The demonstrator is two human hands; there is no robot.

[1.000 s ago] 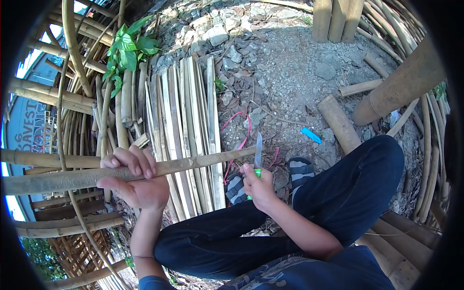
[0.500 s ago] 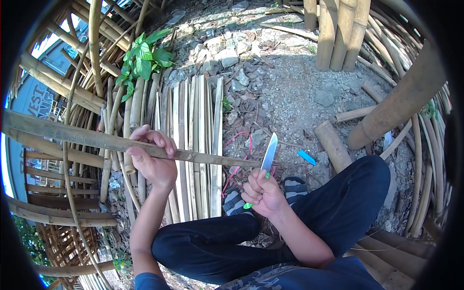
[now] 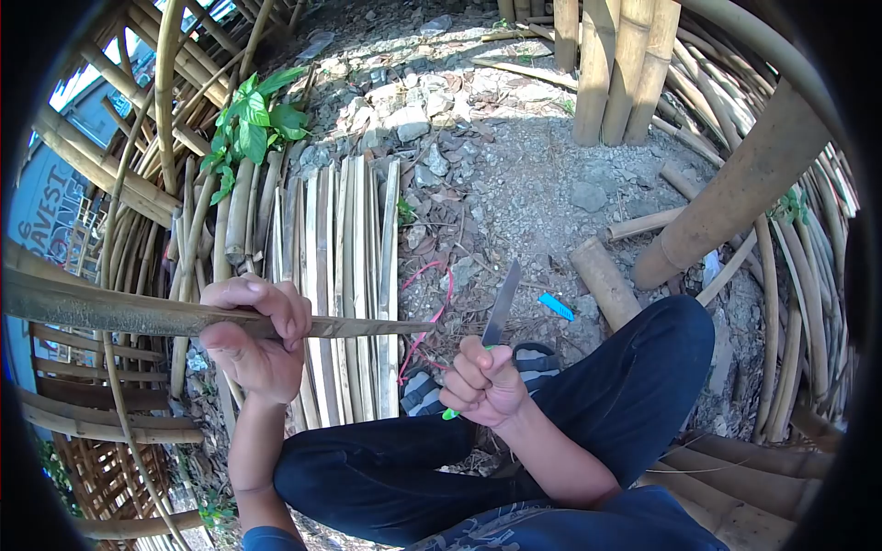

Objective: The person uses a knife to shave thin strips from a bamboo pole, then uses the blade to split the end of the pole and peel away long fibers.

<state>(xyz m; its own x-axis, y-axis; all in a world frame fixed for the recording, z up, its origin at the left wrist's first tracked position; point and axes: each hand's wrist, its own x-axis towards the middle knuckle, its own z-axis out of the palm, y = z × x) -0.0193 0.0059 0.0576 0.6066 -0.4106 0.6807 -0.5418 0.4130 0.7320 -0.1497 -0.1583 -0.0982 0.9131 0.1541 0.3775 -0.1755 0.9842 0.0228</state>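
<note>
My left hand is closed around a long bamboo strip, its thumb below and fingers over the top. The strip runs from the left edge of view to a narrow end near the middle. In my right hand is a knife with a green handle, gripped in a fist. Its blade points up and slightly right, apart from the strip's end. Under the strip, a row of split bamboo slats lies side by side on the ground.
A pink string and a blue object lie on the stony ground. To the right are a short bamboo piece and a thick leaning bamboo pole. A leafy green plant grows by the bamboo frame at the left.
The strip's right end has moved left and down, away from the knife blade. My left hand has shifted left and lower. The whole view has also shifted slightly.
</note>
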